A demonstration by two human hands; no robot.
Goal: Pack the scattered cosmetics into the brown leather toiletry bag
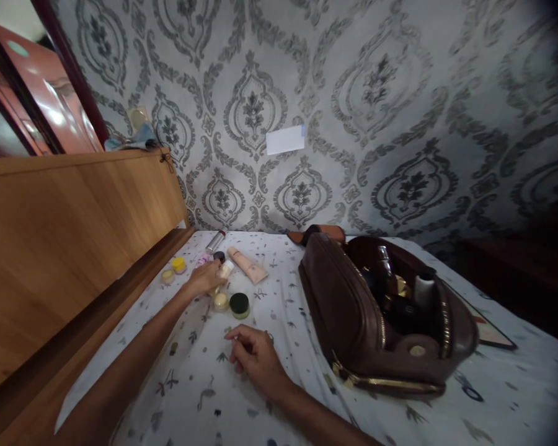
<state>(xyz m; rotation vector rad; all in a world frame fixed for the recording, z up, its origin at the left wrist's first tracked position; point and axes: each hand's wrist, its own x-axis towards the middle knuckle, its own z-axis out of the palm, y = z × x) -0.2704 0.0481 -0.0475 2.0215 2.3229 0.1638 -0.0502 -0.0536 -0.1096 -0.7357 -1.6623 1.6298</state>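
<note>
My left hand [205, 278] is bent around a small pale container [225, 269] among the cosmetics on the patterned sheet. Just beyond its fingers is a dark round cap [219, 255], and a peach squeeze tube [247, 265] lies to the right. In front of that hand stand a small cream-coloured jar [221, 301] and a jar with a dark green lid [239, 305]. My right hand [256, 358] hovers or rests nearer to me, fingers loosely curled and a little apart, with nothing visible in them. To its right sits an unzipped brown cosmetic bag [339, 297] holding several bottles.
Left of my left hand are a yellow-lidded jar [178, 265] and a pale jar [167, 275]. A silver tube [215, 241] lies farther back. A wooden board [74, 229] borders the left side; a wallpapered wall [302, 111] rises behind. A brown-and-black case [325, 233] lies behind the bag.
</note>
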